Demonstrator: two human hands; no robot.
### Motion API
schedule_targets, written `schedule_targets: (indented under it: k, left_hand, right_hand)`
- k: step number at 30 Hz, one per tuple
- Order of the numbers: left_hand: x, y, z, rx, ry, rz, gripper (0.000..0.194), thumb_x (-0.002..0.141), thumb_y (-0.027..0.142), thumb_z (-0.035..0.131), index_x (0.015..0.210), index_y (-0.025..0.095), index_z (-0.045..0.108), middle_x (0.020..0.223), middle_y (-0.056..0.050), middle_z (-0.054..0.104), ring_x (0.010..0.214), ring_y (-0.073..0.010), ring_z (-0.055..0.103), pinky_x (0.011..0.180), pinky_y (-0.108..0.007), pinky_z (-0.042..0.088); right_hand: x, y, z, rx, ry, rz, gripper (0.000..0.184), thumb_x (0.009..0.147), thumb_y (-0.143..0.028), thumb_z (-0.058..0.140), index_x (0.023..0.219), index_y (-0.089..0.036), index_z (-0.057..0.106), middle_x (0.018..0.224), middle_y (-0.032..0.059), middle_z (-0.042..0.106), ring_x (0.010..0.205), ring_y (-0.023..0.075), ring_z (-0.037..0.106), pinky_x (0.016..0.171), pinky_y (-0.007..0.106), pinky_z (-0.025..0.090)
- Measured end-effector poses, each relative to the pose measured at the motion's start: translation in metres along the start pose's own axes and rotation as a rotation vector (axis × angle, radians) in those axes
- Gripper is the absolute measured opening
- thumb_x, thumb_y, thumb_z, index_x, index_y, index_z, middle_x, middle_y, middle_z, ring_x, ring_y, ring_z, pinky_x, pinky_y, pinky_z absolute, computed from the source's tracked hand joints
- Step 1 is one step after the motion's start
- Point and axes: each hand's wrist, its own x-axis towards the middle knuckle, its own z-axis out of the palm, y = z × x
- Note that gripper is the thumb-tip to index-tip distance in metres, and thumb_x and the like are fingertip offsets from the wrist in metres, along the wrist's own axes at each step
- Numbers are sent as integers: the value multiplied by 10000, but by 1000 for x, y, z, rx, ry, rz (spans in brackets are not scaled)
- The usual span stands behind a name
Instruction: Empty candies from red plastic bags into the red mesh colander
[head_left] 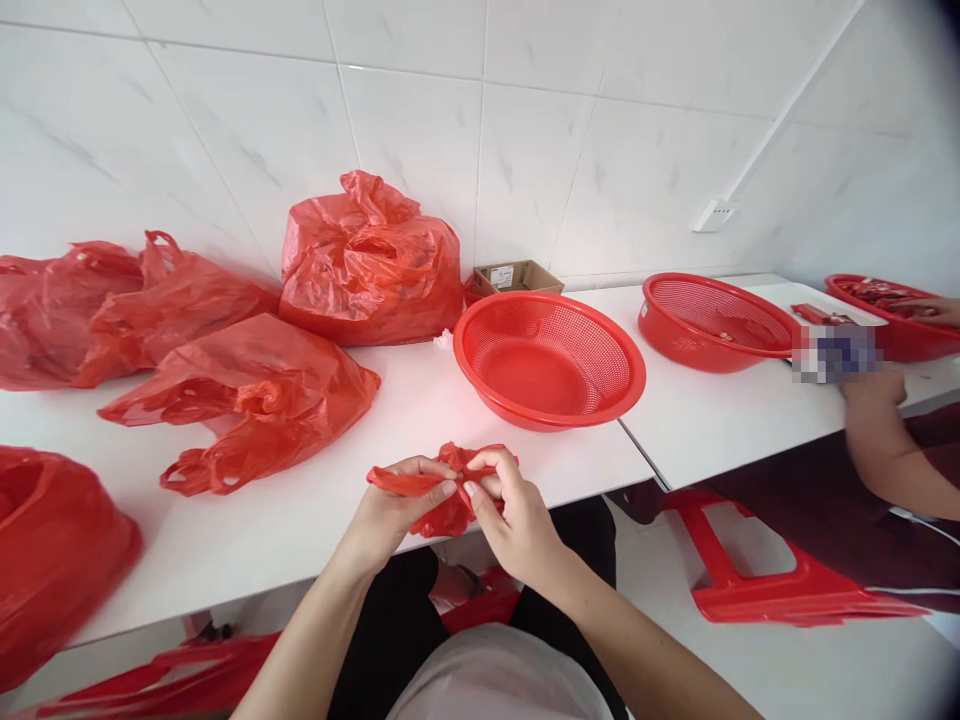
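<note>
A white surface (247,560) runs across the view from 9 o'clock to 2 o'clock, backed by a white tiled wall (420,120) with a small white wall socket (713,215) at about 1 o'clock. Four large, full red plastic sacks stand on it: one at 12 o'clock (371,260), one at 10 o'clock (112,310), one just in front of that (247,400), and one at 9 o'clock (52,555), cut off by the frame edge. A red plastic stool (757,570) stands on the floor at 4 o'clock.

Three round red mesh baskets sit along the surface. The nearest (550,358), at 1 o'clock, is tilted slightly and holds nothing that can be seen. A second (712,322) sits farther right, and a third (892,315), at 2 o'clock, holds small red items. A co-worker's forearm (874,440) reaches in at 3 o'clock, and a pixelated patch hides what that hand holds. A small cardboard box (517,278) sits behind the nearest basket.

At 6 o'clock, the person's left hand (397,505) and right hand (517,520) hold a crumpled red plastic bag (450,490) just above the surface's near edge. Both sets of fingers (487,480) are narrow, pinching the thin plastic between them.
</note>
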Motion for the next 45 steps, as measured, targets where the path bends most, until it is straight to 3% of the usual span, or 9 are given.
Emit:
schedule_targets:
  k: [4, 8, 12, 15, 21, 27, 34, 41, 45]
  left_hand:
    - [0, 2, 1, 65, -14, 28, 189, 734, 317, 786, 769, 159, 687, 789, -29, 701, 710, -139, 637, 701, -257, 507]
    - [-1, 4, 2, 198, -40, 145, 134, 787, 272, 712, 825, 179, 623, 816, -19, 688, 706, -139, 641, 667, -253, 507]
    - [3, -8, -4, 530, 111, 471, 104, 774, 163, 644, 822, 208, 563, 875, -27, 722, 746, -166, 669, 679, -277, 511]
    - [7, -25, -6, 586, 311, 583, 155, 768, 133, 634, 744, 216, 507, 883, -36, 717, 811, -185, 656, 735, -307, 494]
    - [7, -44, 2, 582, 375, 728, 161, 846, 218, 626, 1006, 222, 620, 1022, -60, 686, 975, -212, 647, 868, -363, 509]
    - [5, -30, -1, 615, 270, 700, 183, 886, 252, 578, 1033, 236, 686, 1050, -65, 697, 998, -217, 654, 878, -349, 524]
    - [6, -15, -12, 663, 84, 568, 264, 837, 277, 660, 1095, 219, 646, 1031, -50, 747, 905, -193, 713, 824, -283, 541]
    - [9, -11, -15, 683, -44, 494, 179, 845, 231, 585, 996, 224, 682, 895, -21, 751, 774, -157, 705, 727, -226, 525]
    - [11, -9, -12, 675, -29, 508, 175, 850, 264, 581, 984, 208, 679, 910, -44, 752, 790, -171, 703, 740, -241, 528]
  right_hand:
    - [3, 11, -6, -73, 111, 8, 211, 923, -240, 527, 1133, -220, 516, 863, 25, 649, 727, 156, 606, 707, 293, 494]
    - [13, 17, -7, 117, -99, -14, 350, 907, -157, 508, 1247, -236, 529, 1174, 61, 658, 986, 164, 650, 875, 316, 517]
    - [14, 27, 6, 216, -160, 30, 337, 892, -107, 480, 1201, -219, 553, 1106, 57, 683, 996, 167, 657, 902, 336, 517]
    - [13, 28, 12, 168, -149, 22, 349, 872, -117, 525, 1205, -216, 557, 1107, 62, 670, 990, 177, 644, 905, 350, 506]
    - [17, 26, 7, 419, -233, 200, 258, 946, -366, 536, 1152, -214, 568, 654, -61, 521, 510, 91, 503, 513, 217, 428]
    - [27, 24, 1, 407, -173, 148, 245, 905, -345, 600, 1086, -195, 667, 862, 15, 644, 735, 119, 572, 694, 248, 481]
    - [41, 8, -13, 266, -286, 185, 66, 790, -224, 627, 832, -175, 611, 685, -46, 513, 598, 87, 442, 558, 210, 393]
    - [44, -6, -31, -208, -263, -83, 186, 694, -30, 541, 759, -203, 565, 678, -51, 546, 597, 92, 474, 583, 219, 377]
    - [41, -8, -36, -223, -218, -158, 210, 746, -44, 530, 861, -207, 597, 837, -13, 630, 668, 104, 535, 638, 234, 427]
